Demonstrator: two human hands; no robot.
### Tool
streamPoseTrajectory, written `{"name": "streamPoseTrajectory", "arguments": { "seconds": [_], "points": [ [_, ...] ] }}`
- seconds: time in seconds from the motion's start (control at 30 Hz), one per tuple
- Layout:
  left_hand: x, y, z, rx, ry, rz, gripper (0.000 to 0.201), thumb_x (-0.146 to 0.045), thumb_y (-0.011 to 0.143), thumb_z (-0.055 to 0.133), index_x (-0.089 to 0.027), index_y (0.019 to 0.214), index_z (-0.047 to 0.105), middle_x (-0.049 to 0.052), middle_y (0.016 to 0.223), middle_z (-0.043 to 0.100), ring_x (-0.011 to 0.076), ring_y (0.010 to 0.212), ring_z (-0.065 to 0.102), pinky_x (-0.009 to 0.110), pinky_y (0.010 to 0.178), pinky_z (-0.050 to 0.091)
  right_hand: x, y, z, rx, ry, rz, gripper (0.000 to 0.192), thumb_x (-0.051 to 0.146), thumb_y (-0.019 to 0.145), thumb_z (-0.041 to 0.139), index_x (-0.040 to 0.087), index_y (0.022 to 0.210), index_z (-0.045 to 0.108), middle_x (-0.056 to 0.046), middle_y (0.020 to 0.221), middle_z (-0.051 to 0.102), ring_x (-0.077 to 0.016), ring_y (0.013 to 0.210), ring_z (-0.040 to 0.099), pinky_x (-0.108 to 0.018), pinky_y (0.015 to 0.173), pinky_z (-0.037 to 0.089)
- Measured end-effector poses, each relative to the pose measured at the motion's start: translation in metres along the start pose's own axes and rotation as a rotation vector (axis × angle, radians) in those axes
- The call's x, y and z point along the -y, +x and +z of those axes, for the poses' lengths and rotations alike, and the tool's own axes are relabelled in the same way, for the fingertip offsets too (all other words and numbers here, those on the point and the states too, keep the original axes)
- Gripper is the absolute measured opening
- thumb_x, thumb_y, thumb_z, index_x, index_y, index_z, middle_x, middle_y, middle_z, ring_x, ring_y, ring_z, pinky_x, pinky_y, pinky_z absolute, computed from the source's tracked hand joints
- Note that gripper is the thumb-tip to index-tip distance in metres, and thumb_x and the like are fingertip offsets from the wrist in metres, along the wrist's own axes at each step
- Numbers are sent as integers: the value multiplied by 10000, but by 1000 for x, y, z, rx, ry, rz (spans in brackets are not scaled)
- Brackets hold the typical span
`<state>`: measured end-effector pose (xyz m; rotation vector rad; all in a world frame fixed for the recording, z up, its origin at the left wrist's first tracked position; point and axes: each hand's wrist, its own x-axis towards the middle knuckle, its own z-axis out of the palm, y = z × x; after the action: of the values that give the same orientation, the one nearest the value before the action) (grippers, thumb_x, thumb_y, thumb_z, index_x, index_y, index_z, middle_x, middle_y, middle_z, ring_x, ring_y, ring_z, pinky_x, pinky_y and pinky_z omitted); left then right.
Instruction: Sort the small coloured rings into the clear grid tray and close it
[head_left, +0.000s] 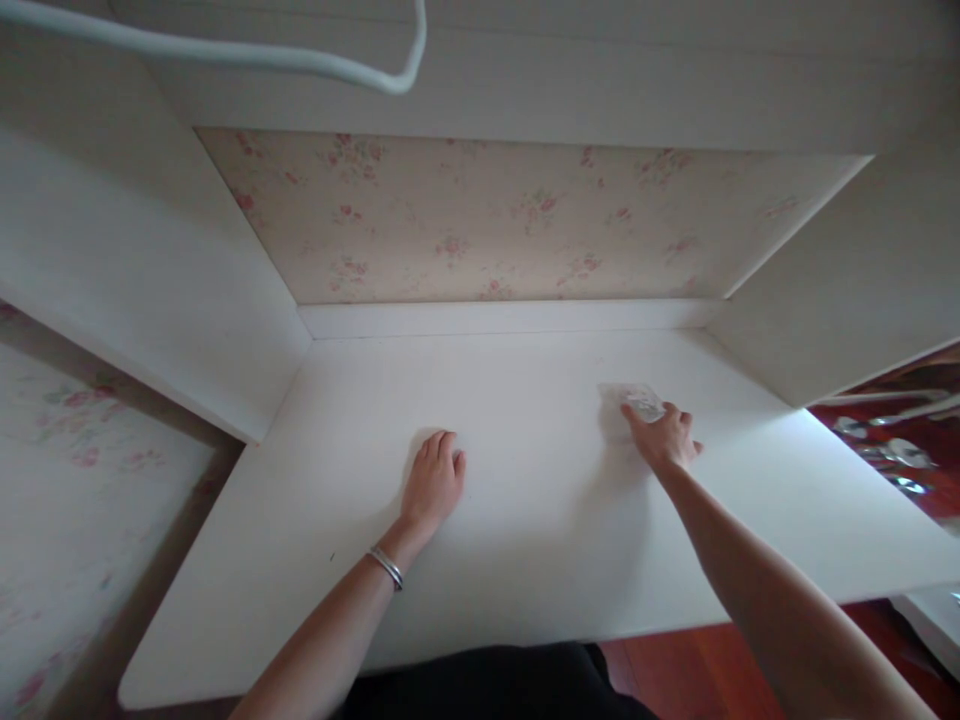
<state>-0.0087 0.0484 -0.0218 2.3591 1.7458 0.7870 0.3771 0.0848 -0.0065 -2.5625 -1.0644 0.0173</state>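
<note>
My left hand (435, 478) rests on the white desktop (517, 370), its fingers curled in loosely and nothing visible in them. A silver bangle (387, 568) circles that wrist. Farther right, my right hand (666, 436) has its thumb and fingers around a small, clear-whitish object (643, 402) that looks like a transparent packet or block. It is at or just above the desktop, and its exact kind is too blurred to make out. A soft shadow falls to its left and below.
White side panels (225, 330) and a low back strip (502, 318) bound the desktop, with floral wallpaper (487, 220) behind. Overhead hangs a white bent tube (300, 58). Shiny items (892, 455) lie on red at the right. A dark speck (332, 556) marks the desktop.
</note>
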Motion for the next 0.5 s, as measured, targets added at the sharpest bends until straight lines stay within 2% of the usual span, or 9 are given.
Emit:
{"name": "streamPoseTrajectory", "arguments": {
  "seconds": [0.2, 0.33, 0.43, 0.5],
  "points": [
    [0, 0, -2, 21, -15, 15, 264, -247, 883, 428, -165, 1132, 465, 115, 1136, 532, 245, 1094, 487, 423, 951, 419, -11, 0, 6, 52, -3, 11, 873, 743, 664, 428, 166, 1318, 374, -220, 1227, 453, -385, 1077, 465, -558, 877, 301],
    [-1, 0, -2, 21, -13, 24, 256, -242, 887, 420, -172, 1128, 466, 113, 1135, 529, 247, 1095, 483, 428, 949, 416, -9, -11, -2, -28, 37, 14, 927, 751, 668, 433, 153, 1364, 298, -222, 1264, 419, -381, 1106, 452, -538, 889, 299],
    [-1, 0, -3, 25, -15, 27, 248, -239, 887, 420, -171, 1119, 475, 113, 1132, 528, 245, 1093, 479, 429, 947, 413, -2, -34, -8, -119, 135, -90, 829, 720, 721, 412, 165, 1333, 351, -174, 1167, 500, -324, 1025, 505, -486, 869, 332],
    [-3, -1, -4, 26, -16, 23, 236, -237, 886, 423, -174, 1105, 487, 109, 1127, 527, 242, 1090, 479, 426, 948, 410, 7, -60, -9, -71, 285, -225, 729, 677, 755, 416, 162, 1272, 437, -108, 967, 578, -249, 845, 553, -393, 780, 395]
  ]
}}
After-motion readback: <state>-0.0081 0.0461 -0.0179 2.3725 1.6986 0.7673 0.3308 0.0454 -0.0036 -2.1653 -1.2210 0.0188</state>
